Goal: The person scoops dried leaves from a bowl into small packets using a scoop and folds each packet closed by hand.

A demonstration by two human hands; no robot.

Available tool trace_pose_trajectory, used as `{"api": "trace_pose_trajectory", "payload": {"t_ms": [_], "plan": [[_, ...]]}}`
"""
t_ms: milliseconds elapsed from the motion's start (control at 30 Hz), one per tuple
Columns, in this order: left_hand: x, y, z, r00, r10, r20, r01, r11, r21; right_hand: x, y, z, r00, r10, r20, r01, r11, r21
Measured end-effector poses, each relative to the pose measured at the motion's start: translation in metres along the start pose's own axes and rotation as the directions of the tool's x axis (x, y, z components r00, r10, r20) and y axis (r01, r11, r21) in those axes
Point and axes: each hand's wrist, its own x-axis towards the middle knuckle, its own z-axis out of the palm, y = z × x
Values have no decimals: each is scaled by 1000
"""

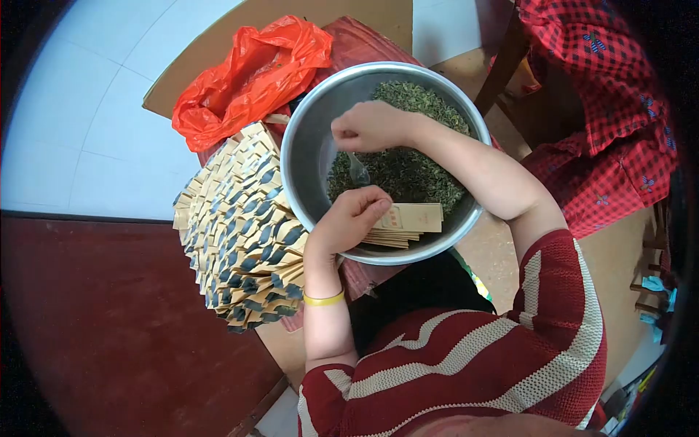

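Observation:
A wide metal basin [306, 142] holds dried, crumbled green leaves [422, 102], heaped toward its far right side. Over the basin, my right hand [375, 125] is closed around the handle of a clear plastic spoon [358, 170], whose bowl points down near the leaves. My left hand [348, 220] grips a stack of small tan paper packets [413, 217] at the basin's near edge. The top packet has faint printing. The spoon's bowl hangs just above my left hand, apart from it. Whether the spoon carries any leaves I cannot tell.
Left of the basin rises a large pile of tan paper packets [244, 226] with dark bands. Behind it lies a crumpled red plastic bag [255, 69]. Red checked cloth [611, 146] hangs at the right. A dark red panel [109, 313] fills the lower left.

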Motion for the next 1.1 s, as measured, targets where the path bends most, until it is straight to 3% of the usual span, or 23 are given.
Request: {"api": "trace_pose_trajectory", "payload": {"t_ms": [33, 67, 133, 167, 233, 367, 433, 467, 533, 600, 667, 733, 767, 867, 933, 1000, 1100], "plan": [[0, -1, 0, 1000, -3, -3, 3, 1000, 4, 0, 0, 2, 995, -22, 99, 24, 1000, -17], [1, -4, 1, 1000, 5, -9, -5, 1000, -14, 2, 1, 5, 995, -26, 98, 28, 1000, -14], [1, -7, 2, 1000, 12, -14, -13, 999, -31, 4, 4, 8, 933, 24, 358, -20, 1000, -15], [1, -9, 3, 1000, -22, 1, 22, 998, -52, 4, 8, 9, 933, 24, 358, -20, 1000, -16], [2, -9, 2, 999, -52, 11, 53, 996, -75, 6, 15, 8, 997, -35, 74, 31, 998, 49], [2, -10, 1, 999, -50, 5, 50, 998, -34, 6, 14, 9, 997, 25, -77, -29, 998, -54], [2, -10, 1, 1000, -19, -5, 19, 999, -27, 5, 17, 17, 988, -49, 146, 45, 999, 30], [2, -10, 2, 999, -36, -15, 35, 997, -66, 5, 16, 19, 988, -47, 144, 44, 999, 29], [2, -11, 2, 998, -52, -27, 49, 993, -107, 6, 13, 21, 864, -158, 478, -18, 939, 343], [2, -15, 2, 995, 36, -93, -43, 996, -77, 7, 15, 24, 849, -151, 507, -34, 941, 337], [1, -17, 0, 990, 7, -138, -28, 988, -151, 8, 16, 21, 835, -142, 532, -51, 942, 331], [2, -18, 0, 984, -21, -174, -18, 975, -220, 8, 18, 11, 905, -24, 425, -205, 850, 485], [2, -18, 0, 970, -69, -232, -7, 951, -309, 10, 19, 5, 907, -24, 420, -202, 851, 485], [1, -20, -3, 929, -137, -345, -37, 890, -454, 14, 20, -14, 990, 133, 36, -129, 801, 584], [1, -20, -5, 877, -183, -445, -117, 816, -566, 18, 31, -17, 966, 170, -197, -4, 767, 641], [2, -23, -6, 853, -185, -488, -150, 809, -569, 13, 21, -33, 944, 212, -251, 8, 749, 662], [4, -19, -5, 812, -206, -547, -198, 784, -589, 6, 8, -48, 828, 259, -497, 96, 808, 581]]}}
